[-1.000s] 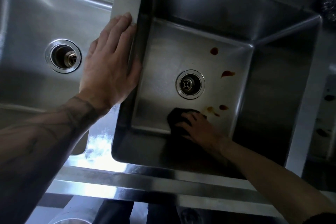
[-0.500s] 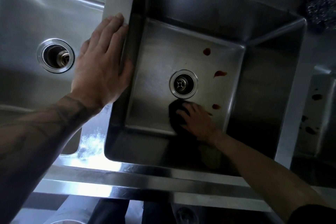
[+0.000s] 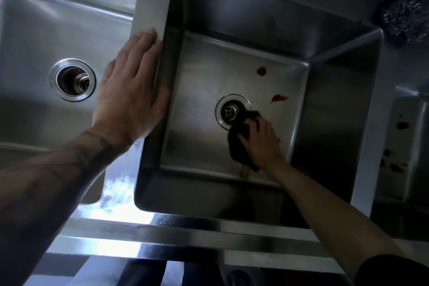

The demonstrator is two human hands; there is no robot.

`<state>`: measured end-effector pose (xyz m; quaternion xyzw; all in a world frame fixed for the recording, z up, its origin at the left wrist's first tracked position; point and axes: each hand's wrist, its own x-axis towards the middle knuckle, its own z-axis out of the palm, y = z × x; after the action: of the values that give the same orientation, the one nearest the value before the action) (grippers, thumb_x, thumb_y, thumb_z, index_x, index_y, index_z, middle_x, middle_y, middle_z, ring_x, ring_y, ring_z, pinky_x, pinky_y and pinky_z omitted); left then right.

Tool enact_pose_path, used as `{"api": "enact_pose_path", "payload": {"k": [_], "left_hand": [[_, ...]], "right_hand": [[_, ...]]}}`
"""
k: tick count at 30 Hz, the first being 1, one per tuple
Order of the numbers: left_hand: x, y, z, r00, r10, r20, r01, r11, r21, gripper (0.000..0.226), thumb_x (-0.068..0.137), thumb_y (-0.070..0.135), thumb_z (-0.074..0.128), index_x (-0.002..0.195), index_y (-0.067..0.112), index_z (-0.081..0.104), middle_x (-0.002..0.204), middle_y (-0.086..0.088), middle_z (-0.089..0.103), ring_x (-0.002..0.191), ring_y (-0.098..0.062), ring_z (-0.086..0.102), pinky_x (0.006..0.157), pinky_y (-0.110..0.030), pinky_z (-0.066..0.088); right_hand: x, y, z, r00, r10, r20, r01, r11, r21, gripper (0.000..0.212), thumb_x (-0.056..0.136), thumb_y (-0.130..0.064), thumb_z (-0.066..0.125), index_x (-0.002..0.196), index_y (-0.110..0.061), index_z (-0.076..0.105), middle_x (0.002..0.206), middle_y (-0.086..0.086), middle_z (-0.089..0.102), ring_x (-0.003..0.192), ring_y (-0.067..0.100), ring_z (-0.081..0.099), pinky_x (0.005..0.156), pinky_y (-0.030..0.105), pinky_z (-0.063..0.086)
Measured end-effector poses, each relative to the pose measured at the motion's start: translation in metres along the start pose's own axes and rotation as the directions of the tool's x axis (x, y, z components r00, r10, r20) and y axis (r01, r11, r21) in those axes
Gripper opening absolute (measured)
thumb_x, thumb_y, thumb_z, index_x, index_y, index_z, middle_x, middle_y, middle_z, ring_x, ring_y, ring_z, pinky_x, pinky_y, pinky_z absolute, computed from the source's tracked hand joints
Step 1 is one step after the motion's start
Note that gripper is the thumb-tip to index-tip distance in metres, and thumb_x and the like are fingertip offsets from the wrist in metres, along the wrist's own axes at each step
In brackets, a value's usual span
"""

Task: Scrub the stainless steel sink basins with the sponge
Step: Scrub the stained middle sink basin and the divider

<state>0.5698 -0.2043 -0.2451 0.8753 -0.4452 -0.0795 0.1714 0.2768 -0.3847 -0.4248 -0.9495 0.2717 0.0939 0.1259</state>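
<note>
On the basin (image 3: 336,111) floor, touching the drain (image 3: 229,110) rim: dark sponge (image 3: 235,146), gripped in the curled right hand (image 3: 262,144). Risks smearing the two red stains (image 3: 279,98) beyond, not lifting them. Left hand (image 3: 130,100) flat on the divider (image 3: 152,7), fingers straight; may slip on slick steel.

Black sponge (image 3: 235,146), red-orange spots (image 3: 261,71) on silver-grey basin (image 3: 199,100) (dark tattoo bands on the left forearm (image 3: 76,158)).
</note>
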Motion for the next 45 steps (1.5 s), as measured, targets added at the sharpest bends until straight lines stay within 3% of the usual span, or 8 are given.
{"api": "enact_pose_path", "payload": {"k": [3,8,15,21,27,34,40,45], "left_hand": [[0.000,0.000,0.001,1.000,0.001,0.004,-0.001,1.000,-0.004,0.063,0.100,0.031,0.045,0.156,0.002,0.044,0.169,-0.013,0.037,0.157,-0.034,0.033,0.123,-0.055,0.035],[0.001,0.000,-0.001,1.000,-0.002,0.003,0.002,1.000,-0.007,0.064,0.099,0.030,0.045,0.156,0.002,0.044,0.169,-0.013,0.036,0.157,-0.034,0.032,0.123,-0.054,0.035],[0.000,-0.002,0.004,1.000,0.018,-0.008,-0.018,1.000,0.010,0.062,0.101,0.030,0.044,0.156,0.001,0.044,0.168,-0.015,0.037,0.157,-0.035,0.033,0.124,-0.054,0.035],[0.000,-0.002,0.002,1.000,-0.004,-0.009,0.003,1.000,-0.010,0.064,0.101,0.034,0.043,0.157,0.003,0.043,0.169,-0.013,0.036,0.158,-0.033,0.031,0.124,-0.054,0.034],[0.000,-0.003,0.005,1.000,0.015,-0.015,-0.015,1.000,0.004,0.063,0.100,0.031,0.045,0.156,0.003,0.043,0.168,-0.013,0.037,0.157,-0.034,0.033,0.124,-0.054,0.034],[0.001,-0.004,0.004,1.000,0.026,-0.009,-0.026,1.000,-0.006,0.063,0.099,0.028,0.047,0.156,0.001,0.043,0.168,-0.016,0.037,0.156,-0.036,0.033,0.124,-0.056,0.034],[0.001,-0.009,0.009,0.999,0.040,-0.017,-0.040,0.999,0.006,0.063,0.098,0.027,0.047,0.156,0.003,0.043,0.168,-0.014,0.036,0.156,-0.037,0.034,0.123,-0.056,0.035],[0.001,-0.009,0.009,0.999,0.041,-0.020,-0.041,0.999,0.002,0.064,0.097,0.028,0.049,0.157,0.005,0.041,0.169,-0.013,0.035,0.156,-0.037,0.034,0.123,-0.057,0.036]], "right_hand": [[-0.011,-0.012,0.006,0.997,0.080,0.013,-0.080,0.997,0.007,0.051,0.098,-0.039,0.062,0.136,-0.007,0.052,0.137,0.025,0.049,0.117,0.038,0.048,0.098,0.045,0.045],[-0.058,0.001,-0.002,0.875,-0.373,0.307,0.392,0.920,0.000,0.059,0.087,-0.037,0.076,0.137,-0.010,0.061,0.138,0.023,0.057,0.122,0.044,0.058,0.104,0.049,0.050],[0.000,-0.011,0.002,0.993,0.117,-0.017,-0.117,0.993,0.019,0.048,0.097,-0.034,0.067,0.135,-0.006,0.054,0.136,0.026,0.049,0.116,0.039,0.047,0.098,0.046,0.045],[-0.054,0.017,-0.002,0.855,-0.461,0.237,0.488,0.871,-0.065,0.063,0.071,-0.040,0.089,0.126,-0.014,0.069,0.127,0.021,0.065,0.108,0.042,0.066,0.091,0.048,0.058],[0.004,0.000,-0.003,0.993,0.120,0.002,-0.120,0.993,-0.009,0.047,0.096,-0.032,0.068,0.134,-0.006,0.056,0.133,0.028,0.052,0.113,0.042,0.050,0.095,0.049,0.047],[-0.050,0.027,-0.005,0.857,-0.460,0.232,0.485,0.873,-0.062,0.063,0.069,-0.036,0.090,0.124,-0.014,0.070,0.124,0.021,0.066,0.106,0.042,0.068,0.091,0.046,0.058],[-0.003,0.028,0.000,0.988,0.153,-0.007,-0.153,0.988,-0.015,0.049,0.095,-0.032,0.068,0.134,-0.007,0.055,0.133,0.028,0.051,0.113,0.044,0.051,0.096,0.049,0.047],[-0.049,0.042,-0.004,0.909,-0.353,0.223,0.369,0.929,-0.030,0.059,0.081,-0.032,0.080,0.131,-0.010,0.059,0.132,0.024,0.057,0.113,0.043,0.059,0.098,0.049,0.050]]}}
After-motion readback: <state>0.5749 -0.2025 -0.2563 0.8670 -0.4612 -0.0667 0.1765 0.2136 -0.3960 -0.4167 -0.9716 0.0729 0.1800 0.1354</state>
